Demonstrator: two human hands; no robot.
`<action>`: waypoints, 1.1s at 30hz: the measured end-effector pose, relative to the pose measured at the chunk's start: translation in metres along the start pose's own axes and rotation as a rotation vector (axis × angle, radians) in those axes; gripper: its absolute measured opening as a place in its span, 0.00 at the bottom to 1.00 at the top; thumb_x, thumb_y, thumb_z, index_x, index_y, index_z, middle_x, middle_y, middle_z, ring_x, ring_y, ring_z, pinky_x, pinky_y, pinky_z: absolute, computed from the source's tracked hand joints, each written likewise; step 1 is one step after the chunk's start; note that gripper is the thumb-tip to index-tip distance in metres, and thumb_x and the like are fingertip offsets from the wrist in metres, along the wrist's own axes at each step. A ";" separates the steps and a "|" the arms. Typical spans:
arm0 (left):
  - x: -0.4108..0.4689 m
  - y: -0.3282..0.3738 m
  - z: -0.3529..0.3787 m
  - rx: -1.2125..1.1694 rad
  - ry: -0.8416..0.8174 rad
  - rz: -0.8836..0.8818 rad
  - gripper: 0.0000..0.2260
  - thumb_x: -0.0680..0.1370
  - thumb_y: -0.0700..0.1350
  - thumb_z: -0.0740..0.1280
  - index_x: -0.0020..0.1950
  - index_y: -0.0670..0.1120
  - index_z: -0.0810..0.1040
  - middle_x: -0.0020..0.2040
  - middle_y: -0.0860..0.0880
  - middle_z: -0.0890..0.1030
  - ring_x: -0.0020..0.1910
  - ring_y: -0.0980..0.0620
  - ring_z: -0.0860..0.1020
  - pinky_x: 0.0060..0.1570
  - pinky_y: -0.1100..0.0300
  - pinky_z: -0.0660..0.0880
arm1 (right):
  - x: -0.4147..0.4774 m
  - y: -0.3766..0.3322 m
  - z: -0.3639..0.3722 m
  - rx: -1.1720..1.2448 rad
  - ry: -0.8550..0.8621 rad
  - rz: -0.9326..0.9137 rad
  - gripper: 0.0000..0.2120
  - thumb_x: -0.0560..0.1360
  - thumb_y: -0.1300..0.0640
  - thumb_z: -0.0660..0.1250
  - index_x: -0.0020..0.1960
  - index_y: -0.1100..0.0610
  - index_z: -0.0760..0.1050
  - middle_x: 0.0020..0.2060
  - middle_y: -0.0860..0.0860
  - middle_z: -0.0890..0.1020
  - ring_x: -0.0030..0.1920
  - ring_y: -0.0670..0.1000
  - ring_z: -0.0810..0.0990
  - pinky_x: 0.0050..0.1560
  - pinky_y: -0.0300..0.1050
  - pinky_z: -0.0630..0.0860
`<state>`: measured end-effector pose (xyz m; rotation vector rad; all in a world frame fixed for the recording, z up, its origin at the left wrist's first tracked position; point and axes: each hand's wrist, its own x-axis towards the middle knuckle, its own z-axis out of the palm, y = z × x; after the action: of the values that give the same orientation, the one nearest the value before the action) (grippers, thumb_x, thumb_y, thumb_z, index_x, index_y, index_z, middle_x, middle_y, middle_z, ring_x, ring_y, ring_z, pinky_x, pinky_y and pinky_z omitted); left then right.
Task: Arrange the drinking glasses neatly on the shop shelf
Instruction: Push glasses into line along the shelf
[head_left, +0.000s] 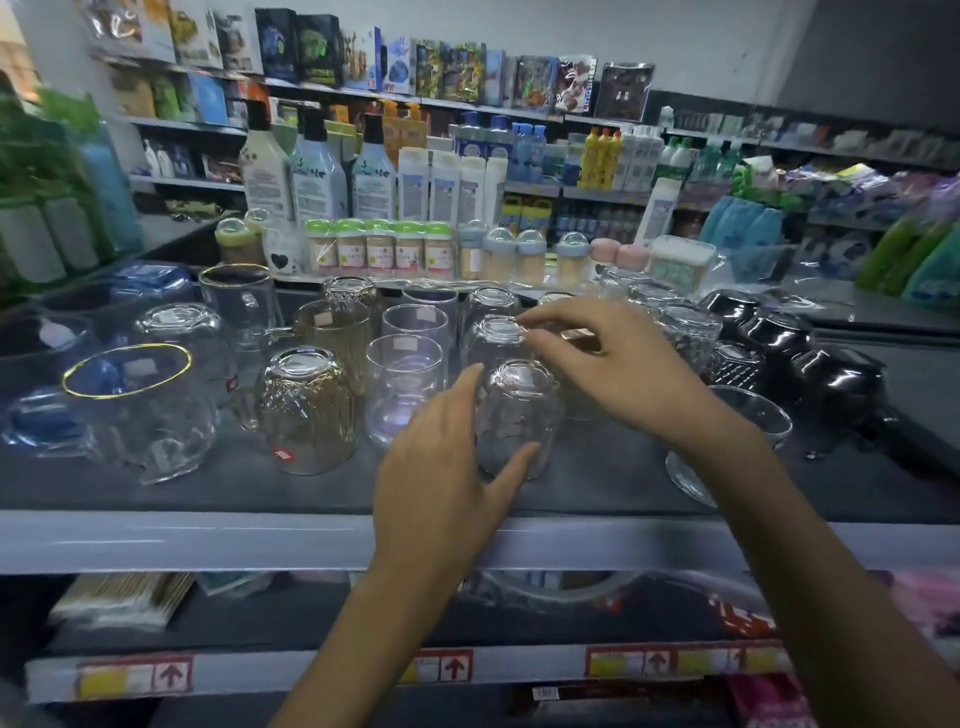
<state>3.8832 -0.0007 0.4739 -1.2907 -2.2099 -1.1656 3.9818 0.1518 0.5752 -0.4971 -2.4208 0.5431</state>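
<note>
Our left hand (441, 457) is nearest, thumb and fingers curled round the front clear glass (519, 415), which stands rim-down near the front of the dark shelf (208, 483). We judge the wrap is for nudging it into line. Just behind it, our right hand (613, 364) pinches the upturned base of a second clear glass (496, 338), likely steadying the row. Both are empty and inverted, probably against dust. To the left stand two upright tumblers (405, 384), empty, each with a pale label, then an inverted amber cut glass (306, 410). Further back, green-lidded jars (379, 249) are filled with something pale; we cannot tell what.
</note>
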 end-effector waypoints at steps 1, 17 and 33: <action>0.002 0.001 0.000 -0.011 -0.013 0.038 0.37 0.74 0.66 0.70 0.78 0.51 0.66 0.67 0.52 0.79 0.63 0.51 0.78 0.57 0.55 0.79 | 0.011 -0.001 -0.002 -0.040 -0.032 -0.003 0.11 0.80 0.50 0.69 0.62 0.48 0.83 0.53 0.43 0.85 0.53 0.43 0.83 0.60 0.48 0.79; 0.005 -0.003 0.011 0.087 -0.055 0.068 0.35 0.76 0.68 0.66 0.80 0.61 0.61 0.71 0.54 0.71 0.52 0.54 0.80 0.36 0.62 0.76 | 0.066 0.025 0.017 -0.304 -0.299 0.023 0.21 0.76 0.50 0.76 0.68 0.50 0.81 0.60 0.49 0.85 0.50 0.44 0.80 0.53 0.40 0.74; 0.004 -0.001 0.009 0.119 -0.082 0.057 0.35 0.77 0.69 0.65 0.81 0.61 0.60 0.70 0.54 0.72 0.52 0.56 0.80 0.33 0.66 0.71 | 0.062 0.027 0.016 -0.306 -0.206 0.043 0.21 0.73 0.48 0.78 0.64 0.52 0.81 0.56 0.53 0.84 0.54 0.50 0.82 0.58 0.46 0.79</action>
<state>3.8815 0.0083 0.4706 -1.3650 -2.2467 -0.9618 3.9309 0.1992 0.5801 -0.6495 -2.7130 0.2505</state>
